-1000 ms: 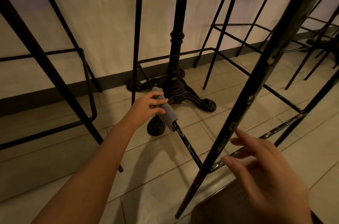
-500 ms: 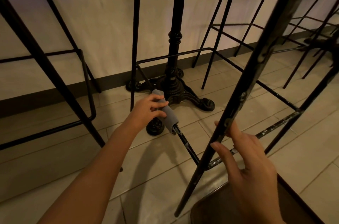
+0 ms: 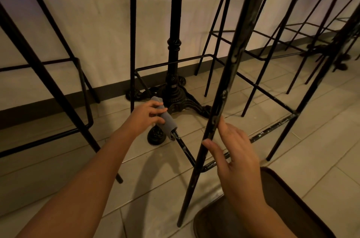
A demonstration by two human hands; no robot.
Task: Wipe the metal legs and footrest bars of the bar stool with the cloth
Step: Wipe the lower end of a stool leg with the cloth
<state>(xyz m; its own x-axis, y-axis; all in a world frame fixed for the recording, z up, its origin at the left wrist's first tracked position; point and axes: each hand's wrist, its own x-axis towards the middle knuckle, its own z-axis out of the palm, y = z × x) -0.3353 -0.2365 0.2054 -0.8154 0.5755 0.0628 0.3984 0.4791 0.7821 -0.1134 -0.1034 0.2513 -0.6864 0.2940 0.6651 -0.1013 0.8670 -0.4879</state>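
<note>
A black metal bar stool stands in front of me, its near leg [image 3: 220,105] slanting from top right down to the floor. My left hand [image 3: 145,115] grips a grey cloth [image 3: 168,121] wrapped around the left footrest bar [image 3: 185,149]. My right hand [image 3: 231,152] is at the near leg, fingers spread and touching it just above the front footrest bar [image 3: 272,128], which shows worn paint.
An ornate black table pedestal [image 3: 174,89] stands on the tiled floor behind the stool. More black stools stand at the left [image 3: 48,74] and right [image 3: 288,29]. A brown seat [image 3: 292,204] lies at the bottom right. A pale wall with a dark skirting runs behind.
My right hand has risen from low at the right to the near leg and now touches it. My left hand stays closed on the cloth on the footrest bar.
</note>
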